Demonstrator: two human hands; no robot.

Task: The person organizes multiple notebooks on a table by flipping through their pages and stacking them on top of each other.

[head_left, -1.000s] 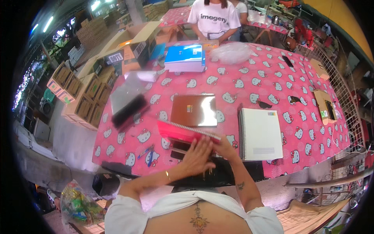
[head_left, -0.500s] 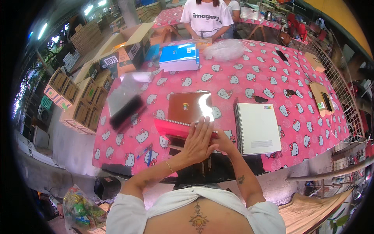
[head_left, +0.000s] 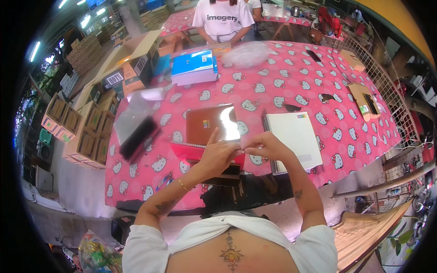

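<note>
A spiral notebook with a glossy brown cover (head_left: 200, 125) lies in front of me, a strong glare on its right side. Its red part (head_left: 182, 152) shows below the white spiral binding. Over its lower right corner my left hand (head_left: 221, 154) is closed in a pinch, with one finger stuck out over the cover. My right hand (head_left: 268, 145) also pinches, and its fingertips meet those of the left. Whatever lies between them is too small to make out. To the right is a white-covered spiral notebook (head_left: 293, 139), apart from both hands.
A stack of blue-covered notebooks (head_left: 193, 68) and clear plastic (head_left: 246, 54) lie farther back. On the left are a dark bundle (head_left: 139, 138), pens (head_left: 165, 180) and cardboard boxes (head_left: 86, 132). A person (head_left: 223, 22) stands across the pink patterned table (head_left: 268, 73).
My left hand has lifted off the notebook's cover, where it lay flat. My right hand has come up from the notebook's edge, and the fingertips of both now meet. The view has shifted slightly.
</note>
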